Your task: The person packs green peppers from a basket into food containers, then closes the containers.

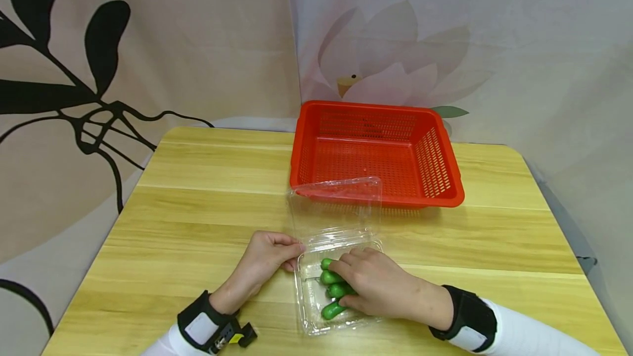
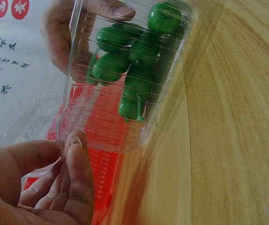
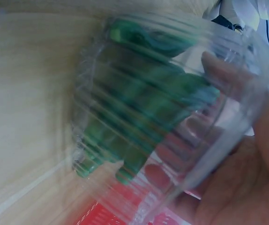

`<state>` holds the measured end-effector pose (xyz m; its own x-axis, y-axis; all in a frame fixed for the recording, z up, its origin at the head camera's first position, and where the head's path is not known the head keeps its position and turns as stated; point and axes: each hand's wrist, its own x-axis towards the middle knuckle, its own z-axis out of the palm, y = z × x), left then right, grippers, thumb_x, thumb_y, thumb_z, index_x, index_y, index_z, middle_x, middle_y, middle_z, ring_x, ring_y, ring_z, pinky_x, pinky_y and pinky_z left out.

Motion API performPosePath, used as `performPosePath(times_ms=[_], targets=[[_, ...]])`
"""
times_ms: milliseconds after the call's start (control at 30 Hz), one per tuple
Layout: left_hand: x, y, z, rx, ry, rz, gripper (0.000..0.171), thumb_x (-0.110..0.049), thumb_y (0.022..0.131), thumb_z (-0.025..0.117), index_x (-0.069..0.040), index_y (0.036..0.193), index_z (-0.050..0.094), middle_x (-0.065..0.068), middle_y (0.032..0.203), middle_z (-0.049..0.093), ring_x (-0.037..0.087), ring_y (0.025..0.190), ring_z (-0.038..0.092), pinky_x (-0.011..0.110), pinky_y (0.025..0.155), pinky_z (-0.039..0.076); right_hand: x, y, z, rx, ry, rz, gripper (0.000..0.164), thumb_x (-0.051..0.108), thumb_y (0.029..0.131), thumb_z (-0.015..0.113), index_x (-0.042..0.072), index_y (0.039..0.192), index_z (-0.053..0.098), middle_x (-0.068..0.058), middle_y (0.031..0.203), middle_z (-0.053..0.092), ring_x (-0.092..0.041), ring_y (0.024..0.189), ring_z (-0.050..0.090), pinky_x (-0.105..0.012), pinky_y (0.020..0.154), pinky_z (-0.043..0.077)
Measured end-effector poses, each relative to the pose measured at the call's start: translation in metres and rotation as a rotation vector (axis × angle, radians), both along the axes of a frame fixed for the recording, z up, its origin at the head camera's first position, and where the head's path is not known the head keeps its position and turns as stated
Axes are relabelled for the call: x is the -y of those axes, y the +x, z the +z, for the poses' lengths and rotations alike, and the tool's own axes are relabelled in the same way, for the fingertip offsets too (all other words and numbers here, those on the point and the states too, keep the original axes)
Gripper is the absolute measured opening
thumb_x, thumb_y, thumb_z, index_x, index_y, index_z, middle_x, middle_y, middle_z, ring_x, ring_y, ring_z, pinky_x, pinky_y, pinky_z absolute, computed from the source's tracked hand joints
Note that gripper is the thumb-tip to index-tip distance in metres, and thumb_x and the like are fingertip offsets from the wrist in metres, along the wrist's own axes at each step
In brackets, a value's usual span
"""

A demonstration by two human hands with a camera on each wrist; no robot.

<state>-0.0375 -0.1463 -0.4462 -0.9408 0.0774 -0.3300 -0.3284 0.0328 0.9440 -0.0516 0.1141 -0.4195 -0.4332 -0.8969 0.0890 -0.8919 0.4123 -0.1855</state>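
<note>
A clear plastic clamshell box [image 1: 306, 320] stands on the table, its lid [image 1: 326, 218] folded back. Several smooth green peppers [image 1: 332, 277] lie inside; thin stems show on some in the left wrist view. My left hand [image 1: 269, 257] pinches the box's left edge near the hinge between thumb and fingers. My right hand [image 1: 376, 282] reaches into the box from the right, its fingers and thumb curled about green peppers. In the right wrist view one green pepper [image 3: 195, 89] sits between thumb and fingers, blurred behind the ribbed plastic. The hand covers part of the heap.
A red plastic basket [image 1: 455, 194] with perforated walls stands at the back of the wooden table [image 1: 207, 196]. The raised lid overlaps its front left corner in the head view. Behind the table hangs a printed cloth [image 1: 222, 43].
</note>
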Motion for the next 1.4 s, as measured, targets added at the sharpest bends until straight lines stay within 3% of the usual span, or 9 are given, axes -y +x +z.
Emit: performPosePath(times_ms=[200,367,567,767,900,1100,1200,1400], targets=[[-0.001,-0.001,0.0,0.002,-0.004,0.001,0.017,-0.004,0.091,0.08,0.011,0.099,0.077,0.016,0.075,0.072,0.014,0.059,0.065,0.026,0.057,0.06,-0.002,-0.001,0.002,0.026,-0.013,-0.005,0.058,0.047,0.084,0.087,0.01,0.124,0.068,0.006,0.099,0.067,-0.008,0.088,0.06,-0.03,0.082,0.053],[0.0,-0.001,-0.001,0.004,-0.005,0.004,0.017,-0.004,0.091,0.08,0.011,0.099,0.077,0.016,0.075,0.073,0.014,0.06,0.065,0.026,0.057,0.06,-0.006,-0.007,0.008,0.048,-0.108,-0.03,0.048,0.041,0.088,0.085,0.009,0.121,0.07,0.003,0.107,0.07,-0.011,0.095,0.065,-0.032,0.084,0.057],[0.0,-0.001,0.0,0.003,-0.011,0.004,0.017,-0.004,0.091,0.08,0.01,0.099,0.077,0.017,0.076,0.073,0.015,0.06,0.065,0.026,0.057,0.06,-0.019,-0.026,0.025,0.002,-0.298,-0.151,0.033,0.021,0.089,0.085,0.005,0.115,0.072,-0.003,0.109,0.073,-0.019,0.1,0.07,-0.038,0.085,0.062],[-0.001,-0.001,0.001,0.005,-0.012,0.004,0.017,-0.003,0.09,0.08,0.01,0.1,0.077,0.018,0.077,0.073,0.015,0.06,0.065,0.026,0.058,0.06,-0.03,-0.05,0.042,-0.1,-0.509,-0.273,0.03,0.006,0.082,0.087,0.001,0.108,0.073,-0.008,0.105,0.073,-0.023,0.095,0.071,-0.039,0.074,0.064],[-0.002,-0.001,0.001,0.007,-0.013,0.005,0.017,-0.003,0.09,0.079,0.011,0.099,0.077,0.017,0.076,0.073,0.015,0.06,0.065,0.026,0.057,0.059,-0.034,-0.065,0.049,-0.11,-0.596,-0.345,0.031,0.003,0.085,0.085,-0.003,0.113,0.074,-0.012,0.109,0.072,-0.027,0.098,0.07,-0.042,0.076,0.063],[-0.001,0.0,0.001,0.001,-0.007,0.0,0.018,-0.003,0.09,0.079,0.012,0.1,0.077,0.018,0.076,0.073,0.015,0.059,0.065,0.026,0.057,0.059,-0.035,-0.08,0.049,-0.049,-0.612,-0.443,0.035,0.002,0.09,0.082,-0.004,0.123,0.073,-0.015,0.116,0.071,-0.031,0.109,0.066,-0.046,0.086,0.06],[-0.001,0.0,0.0,-0.002,-0.008,-0.006,0.018,-0.003,0.091,0.079,0.012,0.1,0.076,0.019,0.076,0.073,0.015,0.06,0.065,0.026,0.057,0.059,-0.036,-0.083,0.048,0.008,-0.599,-0.475,0.034,0.004,0.092,0.08,-0.003,0.125,0.072,-0.014,0.118,0.071,-0.031,0.108,0.066,-0.045,0.084,0.06],[-0.001,-0.001,0.001,-0.004,-0.005,-0.002,0.018,-0.003,0.091,0.079,0.012,0.1,0.076,0.018,0.076,0.072,0.015,0.06,0.065,0.026,0.057,0.059,-0.035,-0.086,0.049,0.118,-0.547,-0.52,0.032,0.009,0.097,0.076,-0.001,0.127,0.072,-0.011,0.114,0.072,-0.02,0.079,0.061,-0.032,0.062,0.051]])
